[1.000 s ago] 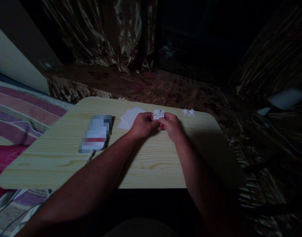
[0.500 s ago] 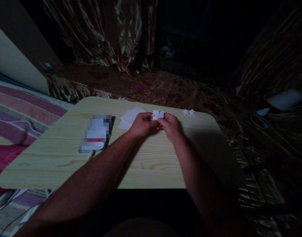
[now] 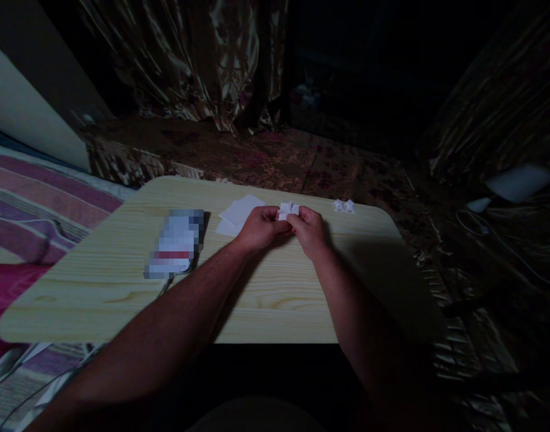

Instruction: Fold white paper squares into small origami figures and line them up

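Note:
Between my two hands is a small folded white paper (image 3: 288, 209), with creased flaps on its upper face. My left hand (image 3: 260, 228) grips its left side, thumb toward the near edge. My right hand (image 3: 309, 228) pinches the right side, and its thumb presses on the near flaps. The fingers beneath the paper are mostly hidden. Just left of my left hand, flat white paper sheets (image 3: 239, 211) lie overlapping on the table. Farther right, two small folded paper pieces (image 3: 344, 206) sit side by side near the far edge.
The light wooden table (image 3: 275, 300) has rounded corners. A pixelated, phone-like object (image 3: 174, 243) with a cable lies on its left part. A striped bedspread (image 3: 41, 198) is at the left, and patterned curtains (image 3: 203, 60) hang behind. A white cable (image 3: 517, 258) runs at the right.
My right thumb has moved up slightly onto the folded paper, whose front flaps look shifted and more raised. Both hands stay in nearly the same place.

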Demonstrator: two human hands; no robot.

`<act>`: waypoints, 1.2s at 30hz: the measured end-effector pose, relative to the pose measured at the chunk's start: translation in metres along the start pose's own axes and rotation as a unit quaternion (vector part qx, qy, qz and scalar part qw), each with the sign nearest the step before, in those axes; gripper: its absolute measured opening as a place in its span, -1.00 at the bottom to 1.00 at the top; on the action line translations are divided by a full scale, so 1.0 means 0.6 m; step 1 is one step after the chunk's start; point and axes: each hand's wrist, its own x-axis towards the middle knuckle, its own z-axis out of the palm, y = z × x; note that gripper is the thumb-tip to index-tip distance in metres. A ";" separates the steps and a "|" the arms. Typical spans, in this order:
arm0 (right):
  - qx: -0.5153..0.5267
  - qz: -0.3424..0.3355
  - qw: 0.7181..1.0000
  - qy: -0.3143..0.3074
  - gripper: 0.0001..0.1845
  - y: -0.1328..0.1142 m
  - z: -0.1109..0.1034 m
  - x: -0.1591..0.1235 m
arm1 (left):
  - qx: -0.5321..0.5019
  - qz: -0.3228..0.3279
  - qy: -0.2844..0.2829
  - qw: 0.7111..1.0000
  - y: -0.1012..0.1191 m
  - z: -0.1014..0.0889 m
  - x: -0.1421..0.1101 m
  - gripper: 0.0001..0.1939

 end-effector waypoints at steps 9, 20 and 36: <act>0.002 0.040 0.999 -0.005 -0.82 -0.003 -0.008 0.000 | -0.006 -0.010 0.027 1.000 0.004 -0.001 0.001 -0.83; -0.071 0.017 0.997 0.001 -0.82 0.001 -0.015 0.001 | 0.012 -0.022 0.037 0.999 0.001 -0.012 0.004 -0.76; -0.129 0.004 0.991 -0.034 -0.90 -0.006 -0.018 -0.002 | 0.046 0.008 0.098 0.994 0.009 -0.010 0.002 -0.79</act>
